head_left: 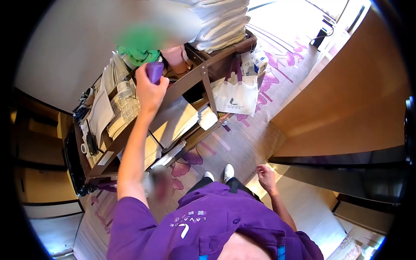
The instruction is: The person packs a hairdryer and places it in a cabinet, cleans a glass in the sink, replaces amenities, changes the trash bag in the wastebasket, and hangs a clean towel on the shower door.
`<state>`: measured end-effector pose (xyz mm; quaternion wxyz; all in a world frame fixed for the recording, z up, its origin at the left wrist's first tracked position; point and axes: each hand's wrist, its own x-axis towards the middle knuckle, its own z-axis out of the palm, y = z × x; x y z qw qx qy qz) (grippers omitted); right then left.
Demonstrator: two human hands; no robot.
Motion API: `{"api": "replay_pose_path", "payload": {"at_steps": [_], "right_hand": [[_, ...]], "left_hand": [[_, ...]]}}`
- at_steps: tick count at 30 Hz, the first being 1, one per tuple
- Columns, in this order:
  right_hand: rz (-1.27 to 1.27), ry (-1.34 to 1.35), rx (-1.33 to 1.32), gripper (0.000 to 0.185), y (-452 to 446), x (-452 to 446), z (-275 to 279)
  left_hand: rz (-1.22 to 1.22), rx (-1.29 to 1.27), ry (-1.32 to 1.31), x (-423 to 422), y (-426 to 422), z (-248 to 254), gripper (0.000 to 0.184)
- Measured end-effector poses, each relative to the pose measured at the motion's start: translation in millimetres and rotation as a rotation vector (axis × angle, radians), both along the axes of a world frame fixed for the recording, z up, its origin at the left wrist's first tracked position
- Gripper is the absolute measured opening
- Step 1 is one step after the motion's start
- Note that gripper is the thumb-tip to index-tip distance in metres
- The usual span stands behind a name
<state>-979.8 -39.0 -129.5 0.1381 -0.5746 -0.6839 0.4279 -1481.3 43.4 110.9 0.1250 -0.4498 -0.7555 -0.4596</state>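
Observation:
My left hand (149, 89) is raised over the brown cart (186, 80), its fingers wrapped round a dark purple object (154, 72). Just beyond it lie a green cloth (141, 55) and a pink container (175, 58). Clear plastic bottles (126, 102) stand in the cart close to my left wrist. My right hand (266, 177) hangs low at my right side, away from the cart, with its fingers curled; what they hold, if anything, is hidden.
Folded white towels (223, 24) are stacked at the cart's far end. A white bag (236, 95) hangs on its side. Papers (102, 112) and a black handset (91, 142) lie at the near end. A brown wooden panel (342, 91) rises on the right.

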Motion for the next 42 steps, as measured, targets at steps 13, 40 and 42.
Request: {"api": "replay_pose_path", "payload": {"at_steps": [13, 40, 42], "right_hand": [[0.155, 0.867, -0.594, 0.058, 15, -219, 177], [0.526, 0.250, 0.442, 0.066, 32, -205, 210], [0.498, 0.259, 0.399, 0.065, 33, -198, 201]], "left_hand": [[-0.514, -0.035, -1.662, 141, -106, -55, 0.038], [-1.189, -0.614, -1.730, 103, -96, -98, 0.042], [-1.157, -0.579, -1.809, 100, -96, -84, 0.045]]}}
